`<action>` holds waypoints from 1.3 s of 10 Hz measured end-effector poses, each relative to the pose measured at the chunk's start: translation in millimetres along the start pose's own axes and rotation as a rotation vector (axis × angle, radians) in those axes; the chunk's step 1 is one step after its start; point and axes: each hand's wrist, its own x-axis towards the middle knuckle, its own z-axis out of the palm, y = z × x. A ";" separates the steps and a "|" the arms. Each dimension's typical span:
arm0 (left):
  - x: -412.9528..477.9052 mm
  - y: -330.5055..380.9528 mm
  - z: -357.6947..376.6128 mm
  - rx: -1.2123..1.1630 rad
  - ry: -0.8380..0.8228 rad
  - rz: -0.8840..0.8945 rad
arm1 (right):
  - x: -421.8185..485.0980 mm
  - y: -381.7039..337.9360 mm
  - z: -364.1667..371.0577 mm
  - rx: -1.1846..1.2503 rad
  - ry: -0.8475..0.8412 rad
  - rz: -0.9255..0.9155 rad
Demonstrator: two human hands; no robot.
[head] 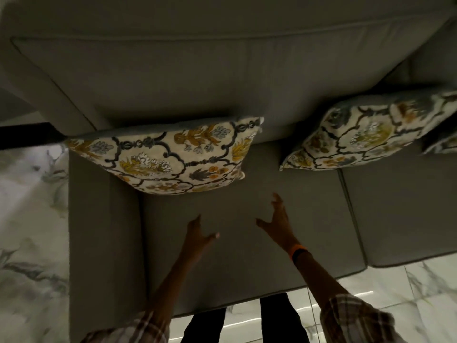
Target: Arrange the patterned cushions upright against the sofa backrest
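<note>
Cushions are the concern: the left cushion [170,154] stands on the seat at the far left corner, leaning back on the sofa backrest [197,78], its top edge touching the upholstery and its lower edge pushed forward over the seat and the armrest [99,219]. The right cushion [366,134] sits tilted, its left corner low and its right end raised, so it is judged not yet properly upright; a third patterned edge [442,144] shows at the far right, too cropped to assess. Both hands hover over the seat cushion [247,256], near the left cushion but apart from it. The left hand [197,233] has its grip spread wide and empty; the right hand [279,219], with an orange band [296,251] at the wrist, is likewise splayed and holds nothing. Recommended: take the tilted cushion by both side edges, square its base on the seat, then press the top back. Upholstery is plain grey, soft and yielding; flooring [29,219] is glossy veined marble tile; lighting is dim.
</note>
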 end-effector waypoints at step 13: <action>76.3 315.9 226.3 -0.227 0.305 0.522 | 134.5 124.8 -373.3 0.167 0.403 -0.059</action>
